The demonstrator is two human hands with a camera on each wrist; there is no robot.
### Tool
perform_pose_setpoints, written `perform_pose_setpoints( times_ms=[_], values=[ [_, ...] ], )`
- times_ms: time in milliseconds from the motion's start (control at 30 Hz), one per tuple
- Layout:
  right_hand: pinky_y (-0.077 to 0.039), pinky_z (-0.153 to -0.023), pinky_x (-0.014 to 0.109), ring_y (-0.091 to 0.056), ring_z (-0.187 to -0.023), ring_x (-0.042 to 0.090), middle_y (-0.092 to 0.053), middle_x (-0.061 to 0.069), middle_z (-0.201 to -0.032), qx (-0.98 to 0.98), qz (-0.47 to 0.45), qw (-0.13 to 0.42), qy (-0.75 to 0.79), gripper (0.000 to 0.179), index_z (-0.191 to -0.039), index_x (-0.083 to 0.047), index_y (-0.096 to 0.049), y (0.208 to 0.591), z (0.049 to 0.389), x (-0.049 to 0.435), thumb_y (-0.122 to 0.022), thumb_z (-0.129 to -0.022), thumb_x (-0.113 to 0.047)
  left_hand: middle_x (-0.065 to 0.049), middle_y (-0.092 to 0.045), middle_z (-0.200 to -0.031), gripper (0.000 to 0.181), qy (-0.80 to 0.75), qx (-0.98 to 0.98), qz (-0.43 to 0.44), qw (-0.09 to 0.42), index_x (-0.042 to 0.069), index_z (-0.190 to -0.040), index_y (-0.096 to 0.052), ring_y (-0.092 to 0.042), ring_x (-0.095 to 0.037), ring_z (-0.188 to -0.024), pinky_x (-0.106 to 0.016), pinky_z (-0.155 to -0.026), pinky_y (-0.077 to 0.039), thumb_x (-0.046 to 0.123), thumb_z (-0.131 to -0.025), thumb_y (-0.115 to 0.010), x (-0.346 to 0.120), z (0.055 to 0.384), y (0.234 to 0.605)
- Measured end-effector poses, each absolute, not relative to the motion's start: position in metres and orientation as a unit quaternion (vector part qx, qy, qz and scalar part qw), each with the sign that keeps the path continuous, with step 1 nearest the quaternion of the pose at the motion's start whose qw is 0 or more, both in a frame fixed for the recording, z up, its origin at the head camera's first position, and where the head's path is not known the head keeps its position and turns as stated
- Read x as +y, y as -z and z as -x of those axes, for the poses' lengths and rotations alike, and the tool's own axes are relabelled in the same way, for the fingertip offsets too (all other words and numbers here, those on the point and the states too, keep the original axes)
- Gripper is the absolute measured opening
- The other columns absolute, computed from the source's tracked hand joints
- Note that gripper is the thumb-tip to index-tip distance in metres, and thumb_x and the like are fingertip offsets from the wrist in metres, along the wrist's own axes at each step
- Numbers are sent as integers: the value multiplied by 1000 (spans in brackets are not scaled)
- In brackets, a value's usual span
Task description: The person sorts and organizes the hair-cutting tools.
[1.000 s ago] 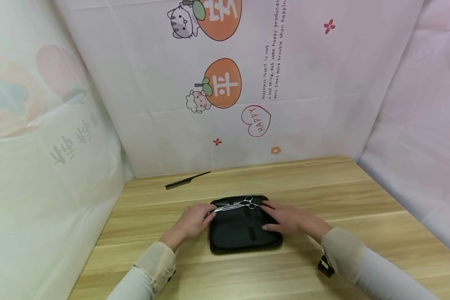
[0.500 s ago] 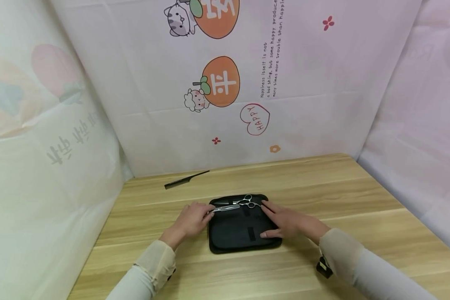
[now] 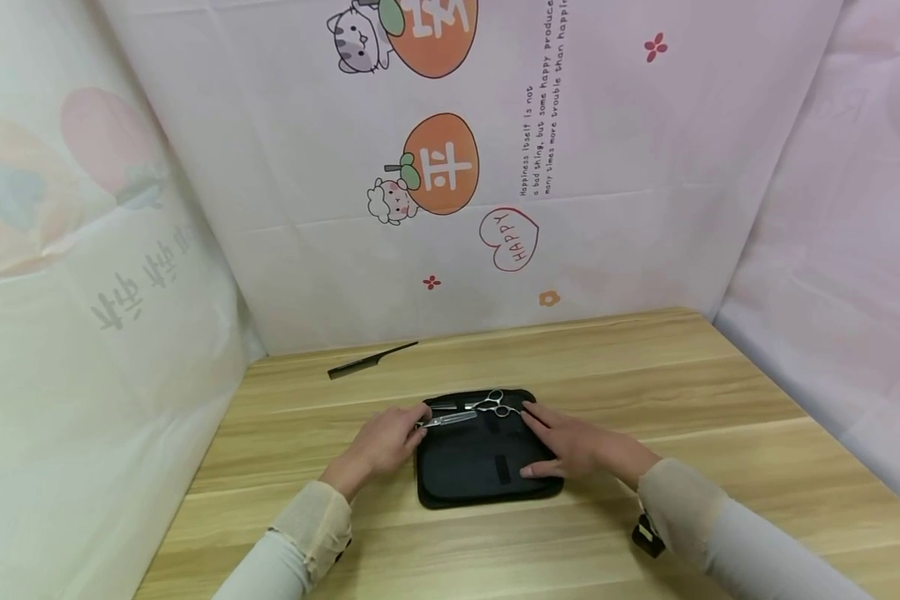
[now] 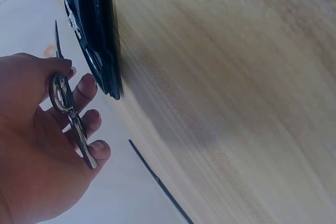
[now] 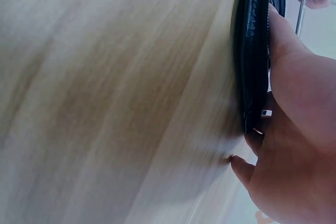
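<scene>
Scissors (image 3: 452, 418) are held at the handles by the left hand's (image 3: 386, 437) fingers, blades over the case (image 3: 461, 471). The case's right side, bearing a second pair (image 3: 484, 406), is touched by the right hand (image 3: 576, 442), fingers spread. A comb (image 3: 362, 364) is seen behind.

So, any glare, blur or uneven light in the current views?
Head: bright, with soft shadows on the table, backdrop lettering mostly readable. Left wrist: hazy, glints on the scissors, foreground grain soft. Right wrist: tabletop blurry, case side dark, upper right corner pale.
</scene>
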State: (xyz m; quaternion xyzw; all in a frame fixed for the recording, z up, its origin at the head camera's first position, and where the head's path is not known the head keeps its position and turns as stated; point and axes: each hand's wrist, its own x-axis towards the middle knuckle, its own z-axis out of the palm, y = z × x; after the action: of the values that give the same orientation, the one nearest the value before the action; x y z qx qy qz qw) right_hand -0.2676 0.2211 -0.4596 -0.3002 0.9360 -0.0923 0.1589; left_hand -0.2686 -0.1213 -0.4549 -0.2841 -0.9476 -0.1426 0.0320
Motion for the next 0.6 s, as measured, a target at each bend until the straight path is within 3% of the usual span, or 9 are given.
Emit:
perform_pose_setpoints(
  times_ms=[600],
  values=[
    [-28,-119,54,-20,-153,40,-9,18,-170,936,299,161,98,101,-161,0,-23,458,267,220,-57,-95,-68,-5,-71,-109,15,150,-944,292,22,12,-115,-65,-67,-26,-97,-48,-78,-53,13,-100,-64,-121,268,453]
  ],
)
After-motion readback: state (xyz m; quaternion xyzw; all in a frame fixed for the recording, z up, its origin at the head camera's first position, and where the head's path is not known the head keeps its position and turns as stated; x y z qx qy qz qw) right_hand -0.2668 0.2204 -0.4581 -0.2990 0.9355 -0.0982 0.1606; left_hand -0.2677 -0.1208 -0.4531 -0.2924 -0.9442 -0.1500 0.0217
